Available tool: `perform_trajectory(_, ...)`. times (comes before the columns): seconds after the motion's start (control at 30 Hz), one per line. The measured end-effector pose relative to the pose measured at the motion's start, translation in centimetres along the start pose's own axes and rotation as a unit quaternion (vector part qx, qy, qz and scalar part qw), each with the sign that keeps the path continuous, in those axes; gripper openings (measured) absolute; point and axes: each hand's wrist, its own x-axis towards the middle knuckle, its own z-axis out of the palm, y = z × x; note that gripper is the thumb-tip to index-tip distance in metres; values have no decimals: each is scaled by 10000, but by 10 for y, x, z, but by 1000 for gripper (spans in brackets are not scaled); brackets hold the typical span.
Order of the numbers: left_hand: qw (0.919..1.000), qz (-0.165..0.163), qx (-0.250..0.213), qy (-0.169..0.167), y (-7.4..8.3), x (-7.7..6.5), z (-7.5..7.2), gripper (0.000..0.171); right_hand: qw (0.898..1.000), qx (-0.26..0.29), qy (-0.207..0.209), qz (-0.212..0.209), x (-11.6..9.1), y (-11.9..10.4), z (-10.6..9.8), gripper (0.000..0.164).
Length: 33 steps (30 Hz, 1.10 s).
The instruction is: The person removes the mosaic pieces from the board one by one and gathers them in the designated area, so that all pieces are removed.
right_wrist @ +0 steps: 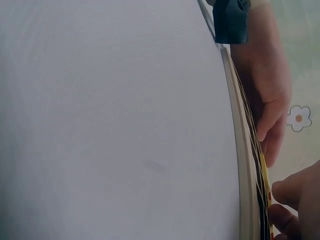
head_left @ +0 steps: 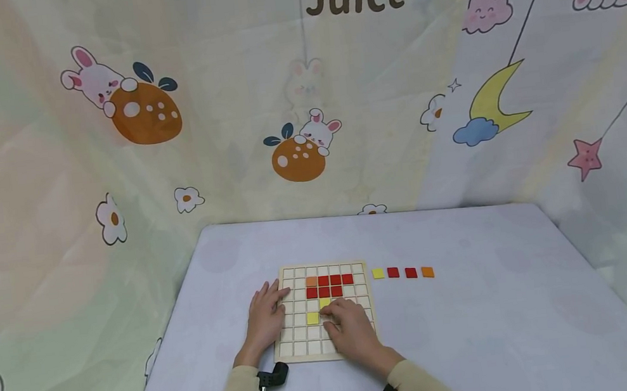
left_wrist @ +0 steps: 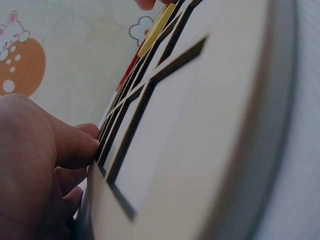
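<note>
A square wooden grid board (head_left: 302, 359) lies flat on the table. Orange (head_left: 312, 281) and red tiles (head_left: 336, 280) fill part of two upper rows; more red tiles (head_left: 324, 292) sit just below. Lower down are one yellow tile (head_left: 313, 318) and another yellow tile (head_left: 325, 302), partly covered by fingers. My left hand (head_left: 266, 317) rests along the board's left edge, its thumb on the frame and the other fingers beside it. Over the middle of the grid, my right hand (head_left: 353, 331) bends its fingers down near the yellow tiles; whether a tile is between the fingertips is hidden.
Right of the board, a loose row holds a yellow tile (head_left: 378, 273), a red tile (head_left: 393, 272), another red tile (head_left: 410, 272) and an orange tile (head_left: 427, 272). A pale cloth covers the table (head_left: 504, 315). Behind it hangs a printed curtain (head_left: 223, 103).
</note>
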Motion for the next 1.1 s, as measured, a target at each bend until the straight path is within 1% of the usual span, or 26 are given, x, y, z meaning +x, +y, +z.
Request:
perform_trajectory(0.17,10000,27,12,21,1,-1,-1,37,9996,-258,-98,104,1,-5,6,23)
perform_trajectory(0.37,10000,37,15,4,2,-1,-1,37,9986,-520,-70,82,4,-7,11,25)
perform_trajectory(0.57,10000,42,4,-15,2,0,-1,37,9975,-703,-48,55,5,-10,11,26)
perform_trajectory(0.77,10000,73,33,16,0,0,0,37,9967,-810,-18,43,6,-11,12,27)
perform_trajectory(0.97,10000,40,27,-4,0,0,0,37,9966,-805,-102,135,8,-11,13,27)
perform_trajectory(1.1,10000,10,18,-22,0,0,-1,37,9968,-781,-75,126,9,-14,12,27)
